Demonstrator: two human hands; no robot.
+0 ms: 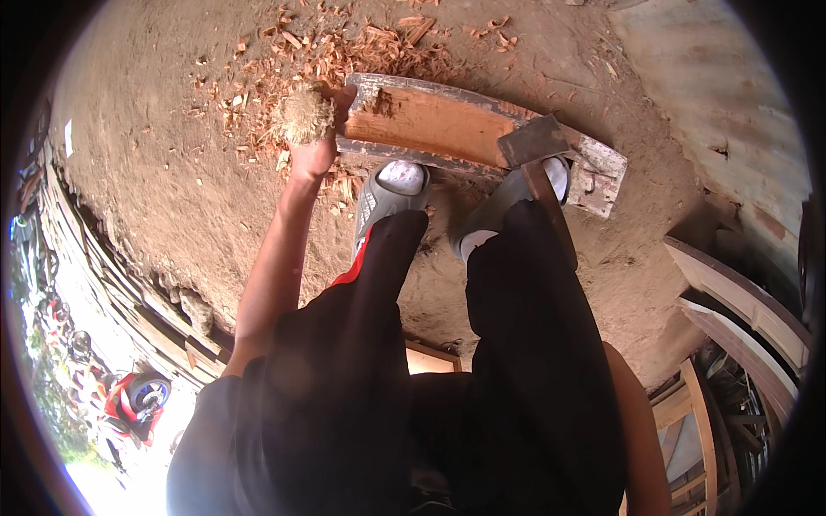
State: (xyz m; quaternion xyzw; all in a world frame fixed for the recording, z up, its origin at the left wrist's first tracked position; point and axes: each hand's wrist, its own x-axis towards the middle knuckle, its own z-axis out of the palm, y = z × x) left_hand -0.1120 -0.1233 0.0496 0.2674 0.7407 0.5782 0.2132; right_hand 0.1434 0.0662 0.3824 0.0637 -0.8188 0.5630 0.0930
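Observation:
My left hand [320, 153] is at the left end of a long wooden piece [430, 116], its fingers closed. A round, straw-coloured clump of fibre [303, 116] is at this hand, seemingly in its grip, while fingertips reach the wood's end. The piece has a hollowed, orange-brown face and grey, worn edges. Across its right part rests an adze-like tool, its dark flat metal head [532, 141] on the wood and its wooden handle [551, 215] running back along my right leg. My right forearm [638, 430] hangs beside my leg; the right hand is out of sight.
Reddish wood chips [391, 47] litter the dirt floor beyond the piece. My feet in grey clogs [391, 193] stand against its near side. Corrugated metal sheet [723, 95] is at the right, above stacked boards [740, 292]. Planks [112, 284] and a red motorcycle [133, 400] are at the left.

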